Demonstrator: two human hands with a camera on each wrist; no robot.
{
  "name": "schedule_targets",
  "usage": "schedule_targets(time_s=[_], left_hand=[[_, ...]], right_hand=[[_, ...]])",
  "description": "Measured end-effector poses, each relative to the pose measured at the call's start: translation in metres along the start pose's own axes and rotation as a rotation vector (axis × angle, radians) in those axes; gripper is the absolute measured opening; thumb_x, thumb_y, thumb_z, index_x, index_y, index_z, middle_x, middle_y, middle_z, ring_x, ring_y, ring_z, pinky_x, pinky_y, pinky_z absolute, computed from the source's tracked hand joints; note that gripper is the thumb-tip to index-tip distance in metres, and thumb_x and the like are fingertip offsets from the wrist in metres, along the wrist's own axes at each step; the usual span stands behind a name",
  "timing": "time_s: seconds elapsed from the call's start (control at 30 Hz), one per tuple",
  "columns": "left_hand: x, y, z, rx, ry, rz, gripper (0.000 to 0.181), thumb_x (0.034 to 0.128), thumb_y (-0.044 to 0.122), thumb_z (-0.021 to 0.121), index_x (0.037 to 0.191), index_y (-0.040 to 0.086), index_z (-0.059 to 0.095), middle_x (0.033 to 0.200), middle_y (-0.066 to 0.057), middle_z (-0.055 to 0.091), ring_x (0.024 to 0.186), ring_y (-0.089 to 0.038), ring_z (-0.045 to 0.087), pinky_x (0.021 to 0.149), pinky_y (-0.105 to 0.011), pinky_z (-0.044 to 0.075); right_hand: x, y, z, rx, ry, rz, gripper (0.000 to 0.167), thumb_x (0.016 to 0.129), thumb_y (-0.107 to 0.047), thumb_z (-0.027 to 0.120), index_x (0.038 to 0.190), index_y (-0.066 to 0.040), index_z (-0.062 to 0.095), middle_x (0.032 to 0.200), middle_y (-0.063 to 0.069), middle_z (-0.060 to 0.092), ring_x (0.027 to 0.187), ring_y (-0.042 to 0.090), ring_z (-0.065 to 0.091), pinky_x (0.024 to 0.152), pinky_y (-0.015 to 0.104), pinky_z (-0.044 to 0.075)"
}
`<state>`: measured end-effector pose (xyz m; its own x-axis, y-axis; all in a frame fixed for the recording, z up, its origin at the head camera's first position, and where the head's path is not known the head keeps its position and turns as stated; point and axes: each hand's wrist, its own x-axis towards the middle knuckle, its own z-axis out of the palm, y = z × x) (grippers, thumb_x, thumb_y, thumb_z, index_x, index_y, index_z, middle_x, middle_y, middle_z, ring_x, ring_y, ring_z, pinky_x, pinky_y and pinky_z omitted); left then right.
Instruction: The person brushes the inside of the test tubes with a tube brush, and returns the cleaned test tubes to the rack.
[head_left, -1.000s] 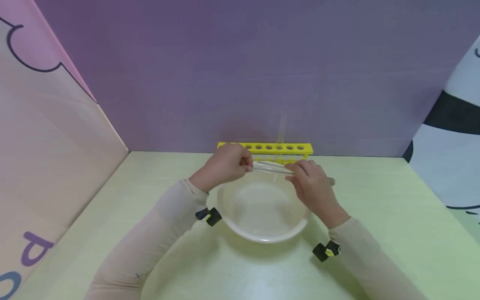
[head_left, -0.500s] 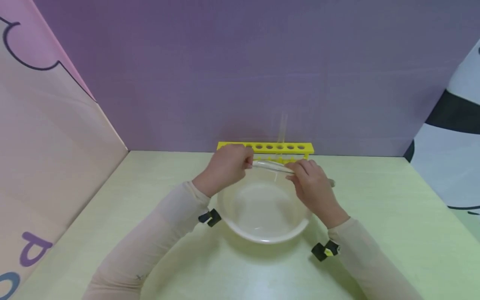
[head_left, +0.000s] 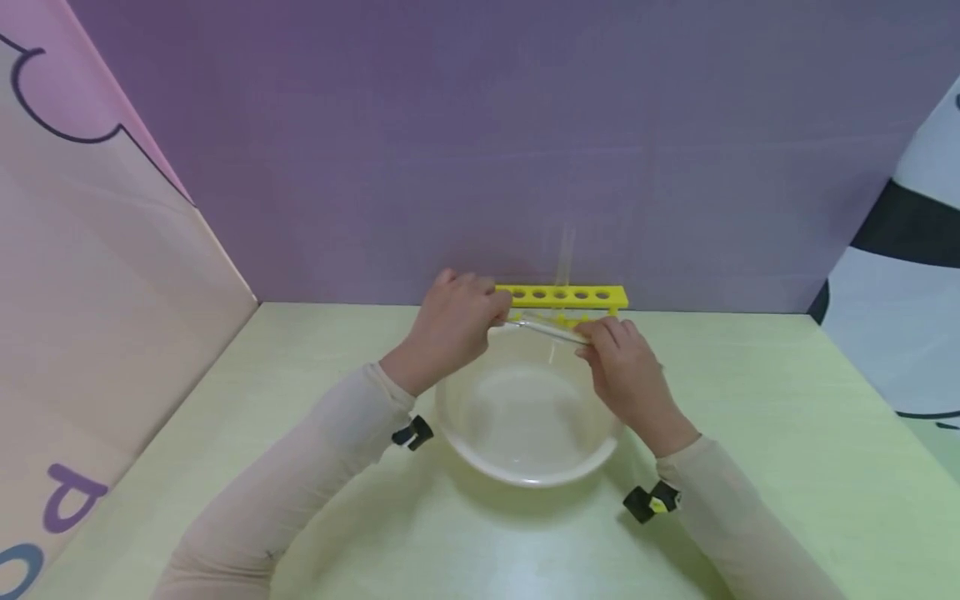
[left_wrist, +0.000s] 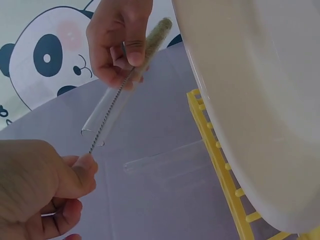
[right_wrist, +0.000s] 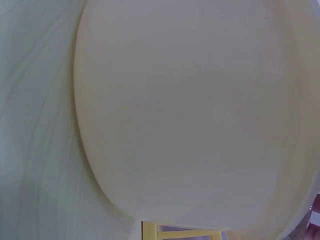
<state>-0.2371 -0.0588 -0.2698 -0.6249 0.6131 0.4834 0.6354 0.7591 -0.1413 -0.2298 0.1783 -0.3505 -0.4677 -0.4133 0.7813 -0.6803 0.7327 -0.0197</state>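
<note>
In the left wrist view, my left hand (left_wrist: pixel 50 185) pinches the twisted wire end of a test tube brush (left_wrist: pixel 112 107) between thumb and fingers. The wire runs into a clear glass test tube (left_wrist: pixel 97 122), and the tan bristles (left_wrist: pixel 157 40) lie towards the tube's far end. My right hand (head_left: pixel 626 367) grips that tube around its middle, its open end facing the left hand. In the head view both hands are over the far side of a cream basin (head_left: pixel 525 479), the tube (head_left: pixel 555 332) slanting between them. The right wrist view shows neither hand.
Behind the basin stands a yellow test tube rack (head_left: pixel 592 297) with a row of holes. Another clear tube (head_left: pixel 564 258) stands up from it, before a purple back panel (head_left: pixel 525 125). Printed panels flank the pale table (head_left: pixel 787 417).
My left hand has risen slightly and turned, and the thin wire now shows between it and the tube's mouth. The bristle end has nearly dropped from sight behind my right hand, which stays put.
</note>
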Motion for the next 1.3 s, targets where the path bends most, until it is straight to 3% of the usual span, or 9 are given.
schedule_targets(time_s=[0.3,0.57,0.9,1.3], left_hand=[[-0.002,-0.007,0.003,0.042,0.122,0.108,0.027,0.0707,-0.013,0.057,0.071,0.014,0.055,0.068,0.0,0.049,0.066,-0.019,0.047,0.073,-0.034,0.039],[-0.005,-0.013,0.008,-0.03,0.263,0.211,0.028,0.0694,-0.018,0.053,0.07,0.01,0.053,0.065,-0.002,0.044,0.061,-0.019,0.042,0.062,-0.031,0.036],[-0.007,-0.017,0.008,-0.041,0.297,0.235,0.025,0.0726,-0.016,0.054,0.07,0.009,0.053,0.063,-0.002,0.041,0.06,-0.017,0.038,0.06,-0.029,0.034],[-0.011,-0.025,0.008,0.003,0.325,0.263,0.018,0.08,-0.008,0.061,0.073,0.007,0.056,0.066,-0.003,0.047,0.063,-0.019,0.042,0.065,-0.03,0.038]], right_hand=[[0.001,-0.001,-0.001,0.02,-0.007,0.008,0.027,0.079,0.007,0.069,0.102,0.005,0.057,0.09,0.017,0.058,0.074,0.03,0.051,0.063,0.038,0.044],[0.0,-0.002,-0.004,0.02,-0.023,0.018,0.027,0.079,0.006,0.07,0.102,0.005,0.057,0.09,0.016,0.058,0.073,0.03,0.052,0.063,0.037,0.045],[0.0,-0.004,-0.008,0.026,-0.045,0.029,0.028,0.078,0.008,0.07,0.102,0.005,0.057,0.09,0.015,0.058,0.076,0.03,0.053,0.065,0.038,0.047],[-0.002,-0.001,-0.007,0.03,-0.076,0.047,0.03,0.078,0.007,0.07,0.104,0.004,0.056,0.091,0.015,0.058,0.078,0.03,0.053,0.067,0.039,0.047]])
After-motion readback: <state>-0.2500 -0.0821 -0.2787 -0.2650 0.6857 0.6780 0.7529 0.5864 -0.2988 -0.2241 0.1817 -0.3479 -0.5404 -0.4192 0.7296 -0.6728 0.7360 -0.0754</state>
